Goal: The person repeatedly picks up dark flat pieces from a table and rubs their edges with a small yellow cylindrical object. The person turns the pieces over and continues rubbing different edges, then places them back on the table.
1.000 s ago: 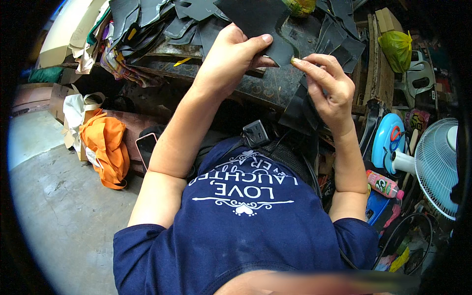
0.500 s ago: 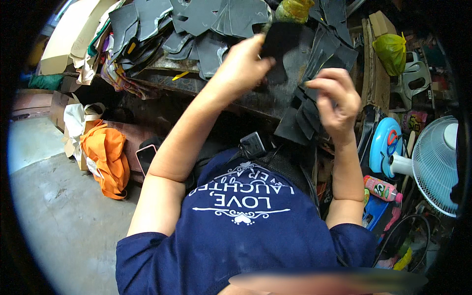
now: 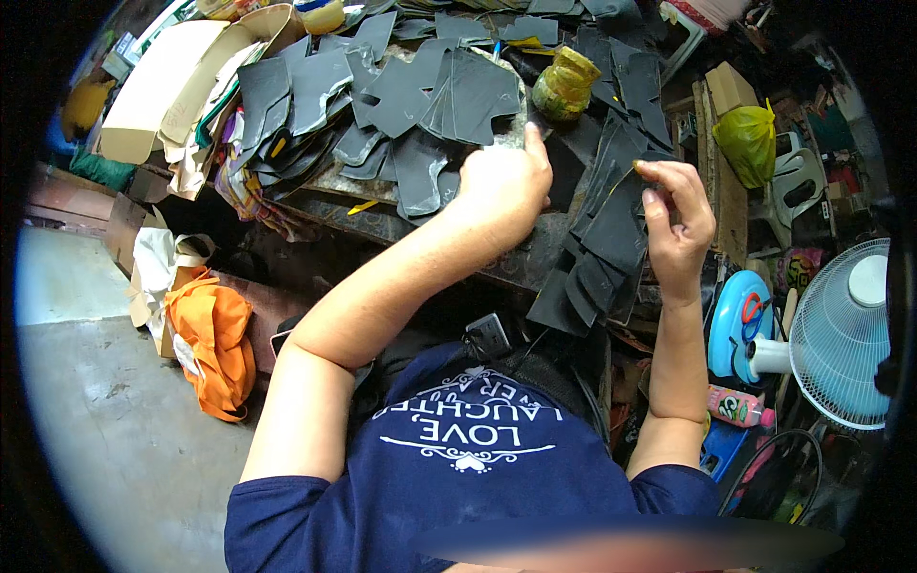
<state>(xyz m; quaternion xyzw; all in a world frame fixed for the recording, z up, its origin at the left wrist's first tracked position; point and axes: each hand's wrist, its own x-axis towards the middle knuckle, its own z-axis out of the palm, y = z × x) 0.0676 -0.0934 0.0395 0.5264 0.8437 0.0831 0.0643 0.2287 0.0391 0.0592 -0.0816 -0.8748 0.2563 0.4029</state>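
Note:
My left hand is low over the bench with its index finger stretched forward. It grips a very dark cut sheet piece by its left side; the other fingers are mostly hidden. To the right, my right hand is raised with thumb and fingers bent toward each other. Something small and yellowish shows at its fingertips, too small to name. Beneath and beside that hand runs an overlapping row of dark grey cut pieces. Just beyond my left hand stands a yellow-smeared jar.
More grey cut pieces lie heaped across the bench. Cardboard stands at far left, above an orange cloth bag. On the right are a yellow plastic bag, a white fan and a pink bottle.
The dark piece, lifted and blurred before, now lies lower beside my left hand. My right hand has shifted slightly right. The view has tilted, showing more of the bench's far side.

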